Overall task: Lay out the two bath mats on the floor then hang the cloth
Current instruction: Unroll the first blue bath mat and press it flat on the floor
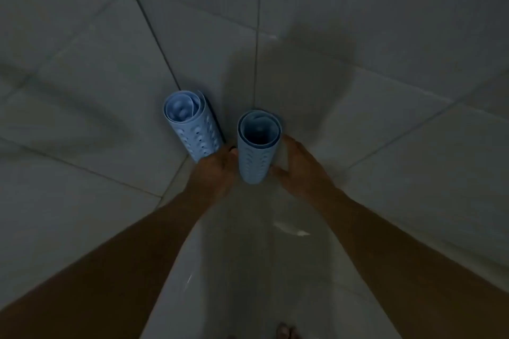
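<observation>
Right hand [298,166] curled round right mat [257,151], left hand [216,172] beside left mat [192,126], grip unclear.

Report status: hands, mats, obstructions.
Right hand grips right mat; left hand beside it, grip unclear. Left mat rolled too, both upright in corner. No obstruction seen.

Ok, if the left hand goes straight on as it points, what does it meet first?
Probably the left rolled mat, whose lower end the left hand overlaps; its fingertips aim at the gap beside the right rolled mat. Depth is unclear.
</observation>
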Motion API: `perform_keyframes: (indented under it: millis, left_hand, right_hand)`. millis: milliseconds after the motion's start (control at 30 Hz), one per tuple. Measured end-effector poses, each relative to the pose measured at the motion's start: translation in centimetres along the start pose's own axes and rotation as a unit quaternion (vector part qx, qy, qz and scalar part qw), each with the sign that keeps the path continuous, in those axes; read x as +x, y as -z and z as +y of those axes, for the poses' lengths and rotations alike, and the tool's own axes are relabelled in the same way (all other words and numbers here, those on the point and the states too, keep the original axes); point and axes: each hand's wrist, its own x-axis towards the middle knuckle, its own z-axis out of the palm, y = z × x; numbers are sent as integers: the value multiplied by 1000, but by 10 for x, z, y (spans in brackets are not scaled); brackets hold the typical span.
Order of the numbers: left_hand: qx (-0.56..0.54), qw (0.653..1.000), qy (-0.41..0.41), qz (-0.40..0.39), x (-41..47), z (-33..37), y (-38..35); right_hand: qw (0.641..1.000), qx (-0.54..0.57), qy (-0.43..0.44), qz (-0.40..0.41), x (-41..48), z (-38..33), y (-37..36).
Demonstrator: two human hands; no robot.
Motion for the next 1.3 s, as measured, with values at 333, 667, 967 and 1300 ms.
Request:
perform_keyframes:
  millis: [333,667,967,1300]
  left_hand:
    - [-377,923,80,-18,91,-36,-65]
    - [-398,893,197,-66,97,-43,-50]
    - [-379,885,249,-106,88,-60,-44]
    - [-423,822,312,-218,49,-93,-55]
  right_hand:
    - [968,231,22,96,71,55,-82]
    - [949,313,32,6,83,60,-87]
    - [891,436,-27,-122,40,62,-83]
    - [746,607,-213,-174,3,74,-98]
